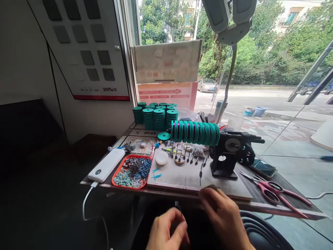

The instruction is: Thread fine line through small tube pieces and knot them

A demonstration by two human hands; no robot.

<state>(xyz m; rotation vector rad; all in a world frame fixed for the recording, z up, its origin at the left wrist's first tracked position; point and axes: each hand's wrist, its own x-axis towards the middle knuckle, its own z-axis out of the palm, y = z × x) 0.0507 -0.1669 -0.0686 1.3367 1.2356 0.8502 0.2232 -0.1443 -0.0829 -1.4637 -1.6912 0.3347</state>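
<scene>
My left hand [168, 230] is low in front of the table edge, thumb and fingers pinched together. A small dark piece [177, 204] shows just above its fingertips; its kind is too small to tell. To the right, near the board's front edge, my right hand [222, 217] has its fingers curled in. Whatever it may hold is hidden. Beyond the hands, a row of teal spools [195, 132] sits on a rod from a black stand [231, 149]. Small dark pieces [201, 173] dangle below the spools on thin lines.
An orange-rimmed tray [113, 180] of small tubes and metal parts lies left, beside a white power bank [106, 165]. Stacked teal spools [148, 118] stand behind. Pink-handled scissors [270, 192] and a phone [264, 167] lie right. A lamp [234, 33] hangs above.
</scene>
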